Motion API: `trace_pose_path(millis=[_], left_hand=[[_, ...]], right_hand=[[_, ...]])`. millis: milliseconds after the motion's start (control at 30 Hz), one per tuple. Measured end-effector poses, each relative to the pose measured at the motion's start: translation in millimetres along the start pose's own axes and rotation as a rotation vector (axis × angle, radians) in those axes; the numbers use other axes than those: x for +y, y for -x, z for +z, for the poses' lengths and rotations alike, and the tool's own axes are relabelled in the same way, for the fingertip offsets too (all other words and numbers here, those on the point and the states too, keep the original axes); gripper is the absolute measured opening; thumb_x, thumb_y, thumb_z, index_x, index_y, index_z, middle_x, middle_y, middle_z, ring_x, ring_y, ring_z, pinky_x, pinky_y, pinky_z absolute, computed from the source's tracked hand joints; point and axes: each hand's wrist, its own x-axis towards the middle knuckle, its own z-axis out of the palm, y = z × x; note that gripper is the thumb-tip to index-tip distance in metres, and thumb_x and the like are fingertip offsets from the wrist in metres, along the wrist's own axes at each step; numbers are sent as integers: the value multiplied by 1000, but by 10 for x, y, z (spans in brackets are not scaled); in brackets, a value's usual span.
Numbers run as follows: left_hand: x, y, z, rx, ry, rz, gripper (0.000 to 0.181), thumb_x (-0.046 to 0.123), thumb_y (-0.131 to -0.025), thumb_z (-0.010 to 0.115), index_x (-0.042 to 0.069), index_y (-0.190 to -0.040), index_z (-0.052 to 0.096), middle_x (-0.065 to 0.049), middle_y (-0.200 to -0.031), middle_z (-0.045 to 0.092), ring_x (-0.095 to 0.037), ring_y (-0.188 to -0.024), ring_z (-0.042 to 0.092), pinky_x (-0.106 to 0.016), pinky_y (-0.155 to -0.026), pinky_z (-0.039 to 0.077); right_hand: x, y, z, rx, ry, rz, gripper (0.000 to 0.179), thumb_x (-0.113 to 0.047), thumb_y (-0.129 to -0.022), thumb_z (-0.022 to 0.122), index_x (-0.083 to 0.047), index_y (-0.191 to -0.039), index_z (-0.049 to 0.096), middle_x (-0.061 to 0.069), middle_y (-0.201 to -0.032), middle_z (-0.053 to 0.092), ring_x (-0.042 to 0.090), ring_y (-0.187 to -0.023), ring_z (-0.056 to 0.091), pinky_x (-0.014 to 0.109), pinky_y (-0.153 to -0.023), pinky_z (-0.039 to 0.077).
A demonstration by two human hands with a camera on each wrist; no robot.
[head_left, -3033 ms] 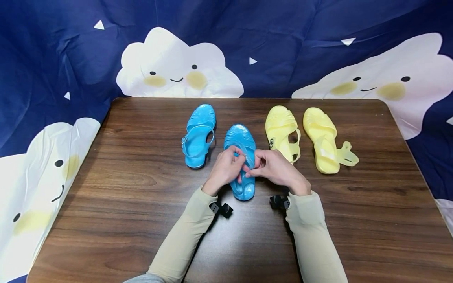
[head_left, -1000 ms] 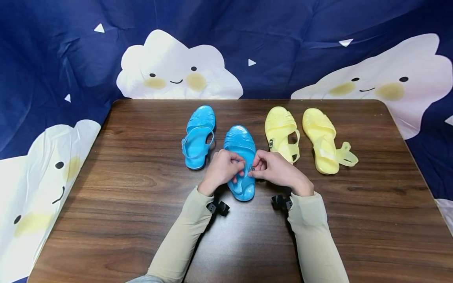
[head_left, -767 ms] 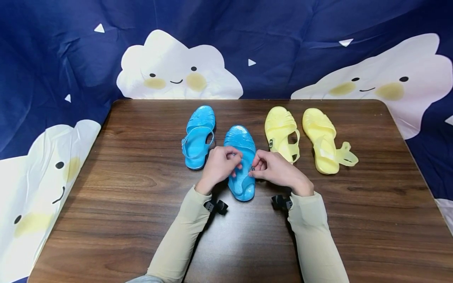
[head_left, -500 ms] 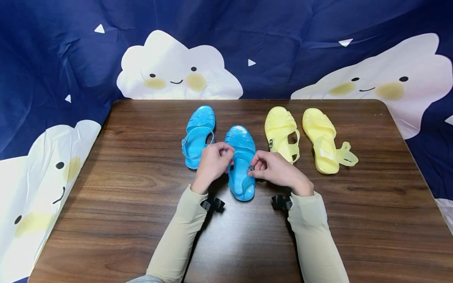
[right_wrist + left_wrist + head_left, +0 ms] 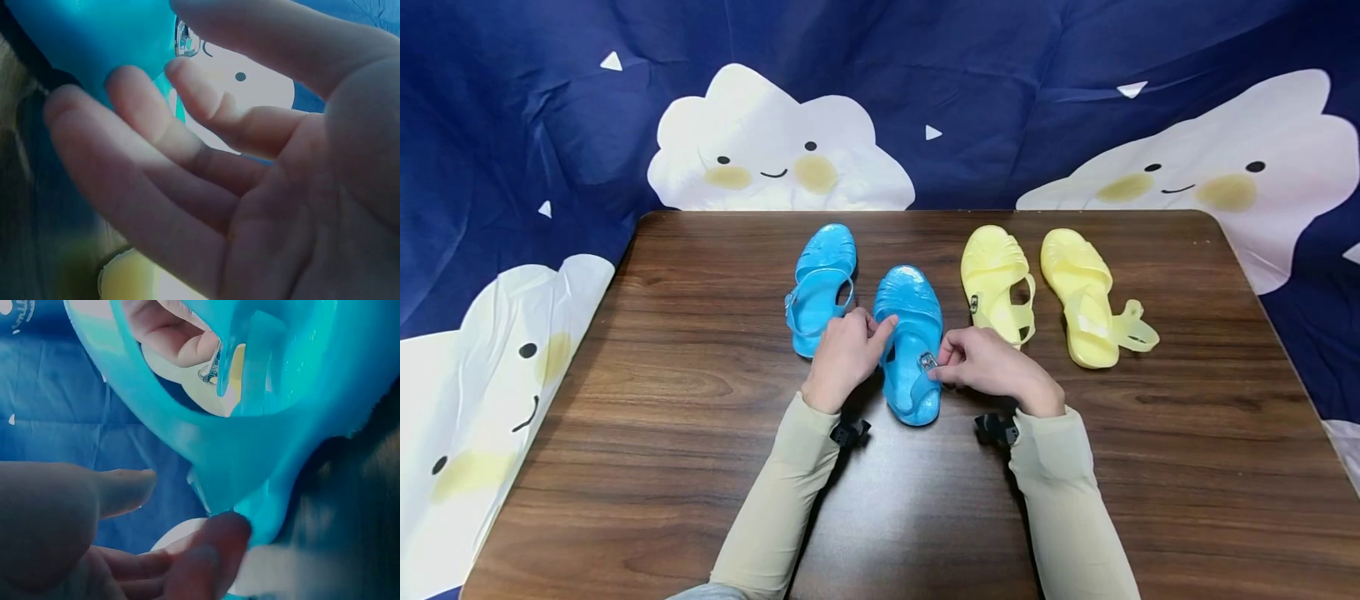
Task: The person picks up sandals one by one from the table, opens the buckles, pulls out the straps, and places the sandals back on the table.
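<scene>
A glossy blue jelly sandal (image 5: 908, 292) lies with its toe pointing away, between the two hands. On its right side, the metal buckle (image 5: 927, 361) of the ankle strap (image 5: 916, 393) shows. The left hand (image 5: 847, 350) is at the sandal's left side; in the left wrist view its fingertips (image 5: 228, 534) touch the blue plastic, with the thumb spread apart. At the buckle is the right hand (image 5: 988, 362), its thumb right at the metal. The right wrist view shows its fingers (image 5: 147, 106) loosely bent in front of the sandal's side, a gap between thumb and index finger.
Another blue sandal (image 5: 831, 246) with its strap across lies left, partly behind the left hand. To the right are two yellow sandals, one (image 5: 992, 250) near the right hand, the other (image 5: 1071, 258) with its strap splayed rightward. A blue cloud-patterned curtain borders the wooden table (image 5: 662, 400).
Both hands held the clear blue strap over the sandal earlier. The left hand has since moved left to the sandal's side. The right hand has eased off the buckle, now more exposed.
</scene>
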Motion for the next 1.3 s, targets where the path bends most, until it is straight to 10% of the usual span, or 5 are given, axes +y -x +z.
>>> trace_pose_path(millis=[367, 1300], left_hand=[[-4, 12, 20, -276, 92, -92, 47, 50, -98, 47, 4, -90, 52, -13, -63, 59, -24, -45, 61, -39, -48, 54], [26, -47, 59, -225, 216, -70, 67, 50, -95, 53, 6, -142, 32, -9, -84, 60, -24, -61, 64, -30, -59, 48]], right_hand=[[-5, 20, 19, -71, -18, 117, 29, -33, -88, 70, -7, -75, 65, 7, -65, 66, 14, -55, 62, 27, -54, 49], [-34, -27, 28, -5, -92, 113, 27, -25, -95, 59, 2, -102, 62, 9, -72, 68, 17, -56, 65, 28, -57, 55]])
